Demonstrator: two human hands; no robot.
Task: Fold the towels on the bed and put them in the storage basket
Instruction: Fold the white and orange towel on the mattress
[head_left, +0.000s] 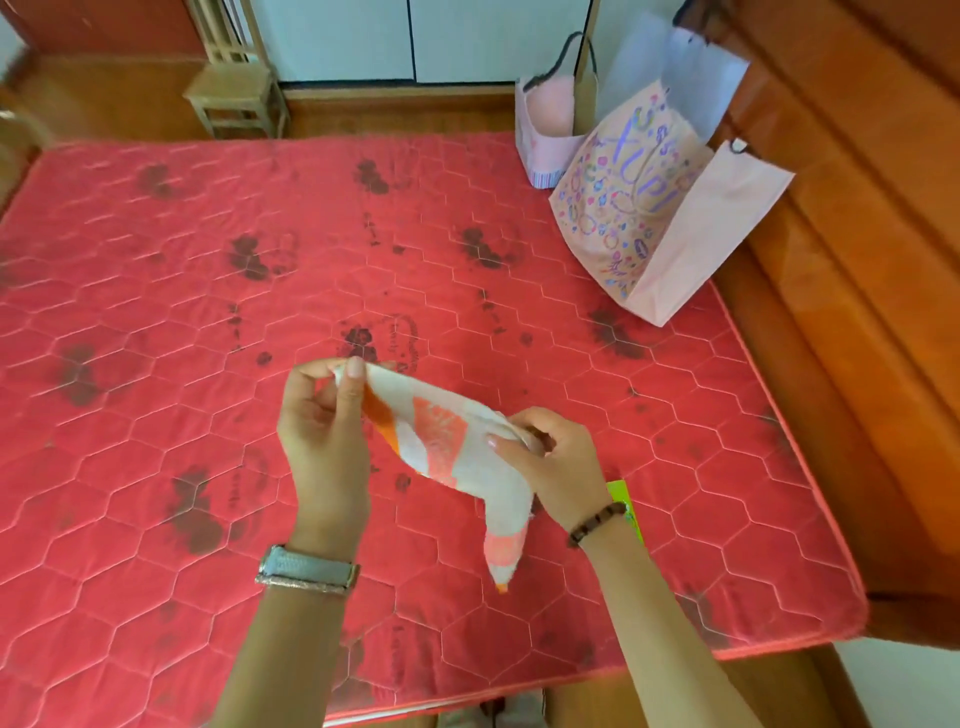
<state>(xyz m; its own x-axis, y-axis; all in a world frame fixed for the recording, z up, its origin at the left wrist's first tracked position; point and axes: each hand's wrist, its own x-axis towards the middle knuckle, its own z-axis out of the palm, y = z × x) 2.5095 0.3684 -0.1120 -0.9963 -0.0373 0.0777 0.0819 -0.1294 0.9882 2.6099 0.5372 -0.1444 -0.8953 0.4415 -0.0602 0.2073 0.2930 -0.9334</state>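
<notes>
Towel (447, 447) is held above the mattress (156, 291) between both hands, white with orange and pink patches. One corner is pinched between thumb and fingers of the left hand (322, 441), raised at the upper left; another part is gripped by the closed right hand (550, 457), lower and to the right. A loose end hangs down below the right hand, its tip near the mattress surface; contact cannot be judged. Part of the cloth is hidden inside the right fist, so its full shape cannot be made out. A green item (626, 506) is largely covered by the right wrist, and only an edge is seen; what it is cannot be told. A watch (306, 569) is worn on the left wrist, a bead bracelet (595, 522) on the right. At the far right corner of the mattress, a patterned paper bag (623, 208) leans against the wooden headboard (857, 260), with a pink basket (545, 140) just behind it. The basket's inside is not visible. A wooden stool (234, 98) stands beyond the bed, partly cut off.
</notes>
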